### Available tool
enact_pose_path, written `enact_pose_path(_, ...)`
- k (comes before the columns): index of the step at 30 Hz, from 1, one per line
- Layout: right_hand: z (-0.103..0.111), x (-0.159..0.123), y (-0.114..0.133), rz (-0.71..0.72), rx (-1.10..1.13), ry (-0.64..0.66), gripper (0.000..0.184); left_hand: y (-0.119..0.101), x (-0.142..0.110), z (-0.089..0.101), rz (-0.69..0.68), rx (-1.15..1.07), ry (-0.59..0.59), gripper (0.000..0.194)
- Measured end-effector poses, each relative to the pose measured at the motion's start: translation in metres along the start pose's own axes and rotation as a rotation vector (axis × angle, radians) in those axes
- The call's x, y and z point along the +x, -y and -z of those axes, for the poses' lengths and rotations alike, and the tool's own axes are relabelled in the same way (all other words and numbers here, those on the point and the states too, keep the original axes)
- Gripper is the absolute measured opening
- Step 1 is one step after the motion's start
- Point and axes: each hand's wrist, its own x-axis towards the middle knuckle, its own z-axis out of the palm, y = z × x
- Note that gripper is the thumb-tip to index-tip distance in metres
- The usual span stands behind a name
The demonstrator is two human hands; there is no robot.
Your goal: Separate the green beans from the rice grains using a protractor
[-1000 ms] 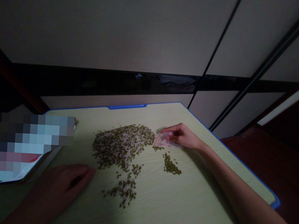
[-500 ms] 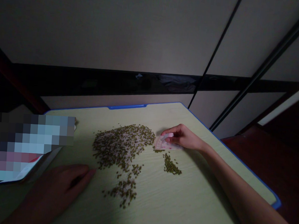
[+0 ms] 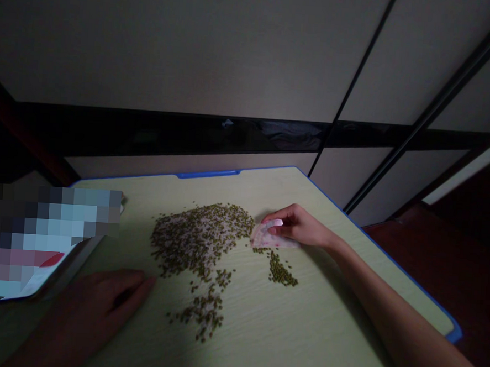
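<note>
My right hand (image 3: 298, 225) pinches a translucent pinkish protractor (image 3: 264, 235) between thumb and fingers. Its rounded edge touches the right side of a wide heap of green beans mixed with pale grains (image 3: 202, 236). Just below the protractor lies a small pile of green beans (image 3: 280, 270), with a few more beans between the two. My left hand (image 3: 96, 302) rests in shadow at the table's left, loosely curled with nothing visible in it. Its thumb tip is near the heap's lower left. A smaller scatter of beans and grains (image 3: 204, 311) extends toward me from the heap.
The pale table (image 3: 324, 315) has a blue rim and a blue handle (image 3: 208, 174) at its far edge. A partly pixelated bag-like item (image 3: 54, 244) lies on the left. Behind the table stands a cabinet with light panels (image 3: 195, 47) and a dark band.
My right hand and the protractor have shifted slightly left, and the protractor is tilted a little differently. My left hand has hardly moved.
</note>
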Motion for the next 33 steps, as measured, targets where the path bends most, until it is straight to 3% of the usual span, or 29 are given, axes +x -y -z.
enact_pose_path(3,0.003,-0.001,-0.001,-0.018,0.028,-0.001,0.031,-0.002,-0.001,0.002,0.027,0.002,0.091,0.05)
enact_pose_path(15,-0.003,0.004,-0.004,-0.041,0.044,-0.135,0.031,-0.006,0.0,0.005,0.008,-0.02,0.097,0.047)
enact_pose_path(21,-0.002,0.003,-0.003,-0.01,0.063,-0.092,0.032,-0.008,-0.001,0.008,0.026,0.011,0.155,0.05)
enact_pose_path(33,0.002,0.0,-0.003,0.068,-0.044,0.015,0.032,-0.005,0.0,0.005,0.012,0.024,0.144,0.049)
